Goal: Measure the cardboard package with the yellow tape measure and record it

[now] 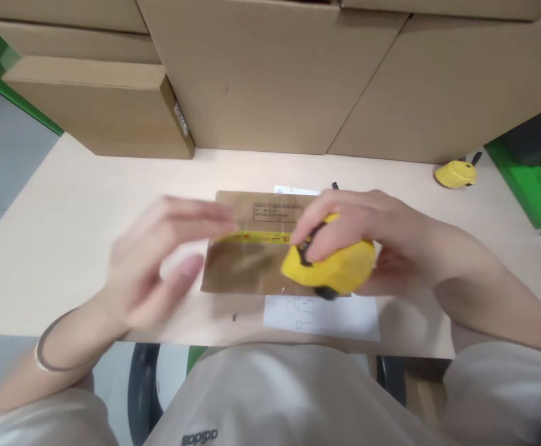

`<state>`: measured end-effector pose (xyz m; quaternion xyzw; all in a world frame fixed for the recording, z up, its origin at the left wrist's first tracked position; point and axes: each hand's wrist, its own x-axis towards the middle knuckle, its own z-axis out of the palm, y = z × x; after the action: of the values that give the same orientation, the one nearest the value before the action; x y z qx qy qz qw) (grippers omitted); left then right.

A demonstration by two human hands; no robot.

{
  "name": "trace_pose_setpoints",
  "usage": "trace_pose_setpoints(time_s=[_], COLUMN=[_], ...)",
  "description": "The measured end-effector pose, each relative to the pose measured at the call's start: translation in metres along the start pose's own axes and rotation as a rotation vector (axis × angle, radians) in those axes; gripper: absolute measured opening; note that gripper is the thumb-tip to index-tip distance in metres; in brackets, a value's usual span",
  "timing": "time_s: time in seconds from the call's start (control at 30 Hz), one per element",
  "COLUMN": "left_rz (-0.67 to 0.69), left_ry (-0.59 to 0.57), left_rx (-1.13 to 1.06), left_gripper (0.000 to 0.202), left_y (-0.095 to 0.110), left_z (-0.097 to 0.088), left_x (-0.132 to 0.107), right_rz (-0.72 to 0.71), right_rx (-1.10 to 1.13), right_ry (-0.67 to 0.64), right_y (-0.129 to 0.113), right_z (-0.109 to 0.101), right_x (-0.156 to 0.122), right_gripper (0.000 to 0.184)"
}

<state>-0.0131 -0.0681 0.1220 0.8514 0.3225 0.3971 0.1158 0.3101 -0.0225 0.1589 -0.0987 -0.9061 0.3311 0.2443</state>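
Observation:
A flat brown cardboard package [246, 266] lies on the table in front of me, with a printed label box on its far part and a yellow printed strip of tape [270, 238] across its middle. My right hand [358, 217] is closed around a yellow and black tool [344, 263] that looks like a tape dispenser, over the package's right part. My left hand [153, 254] is open and blurred by motion, its fingers stretched towards the package's left edge. Whether the left fingertips touch the package cannot be made out.
Large cardboard boxes [261, 80] form a wall along the table's back, and a smaller box [98, 111] leans at the left. Another yellow and black tool [456, 174] sits at the back right. A white sheet with drawings [326, 319] lies near the front edge, partly under the package.

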Motion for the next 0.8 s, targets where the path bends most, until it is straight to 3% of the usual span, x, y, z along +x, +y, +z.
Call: trace_pose_setpoints(time_s=[0.03, 0.13, 0.27, 0.5, 0.7, 0.8], left_rz=[0.114, 0.309, 0.387, 0.541, 0.486, 0.479], left_ry=[-0.116, -0.125, -0.121, -0.283, -0.436, -0.455], left_rx=[-0.001, -0.024, 0.160, 0.180, 0.382, 0.408], left_gripper=[0.029, 0.017, 0.010, 0.034, 0.056, 0.058], left_y=[0.015, 0.039, 0.037, 0.030, 0.038, 0.038], left_z=[0.004, 0.034, 0.067, 0.057, 0.062, 0.063], left_x=[0.000, -0.004, -0.011, -0.009, -0.011, -0.013], right_rz=[0.039, 0.154, 0.126, 0.047, 0.157, 0.237], right_rx=[0.020, 0.036, 0.006, 0.048, 0.069, 0.176], right_ry=[-0.036, -0.115, -0.148, -0.095, -0.152, -0.082], right_y=[-0.002, -0.005, 0.001, 0.024, 0.062, 0.091], right_z=[-0.002, 0.002, 0.015, 0.012, -0.021, -0.042], right_x=[-0.010, -0.026, -0.026, -0.013, 0.002, 0.010], right_gripper=[0.027, 0.033, 0.029, 0.028, 0.040, 0.039])
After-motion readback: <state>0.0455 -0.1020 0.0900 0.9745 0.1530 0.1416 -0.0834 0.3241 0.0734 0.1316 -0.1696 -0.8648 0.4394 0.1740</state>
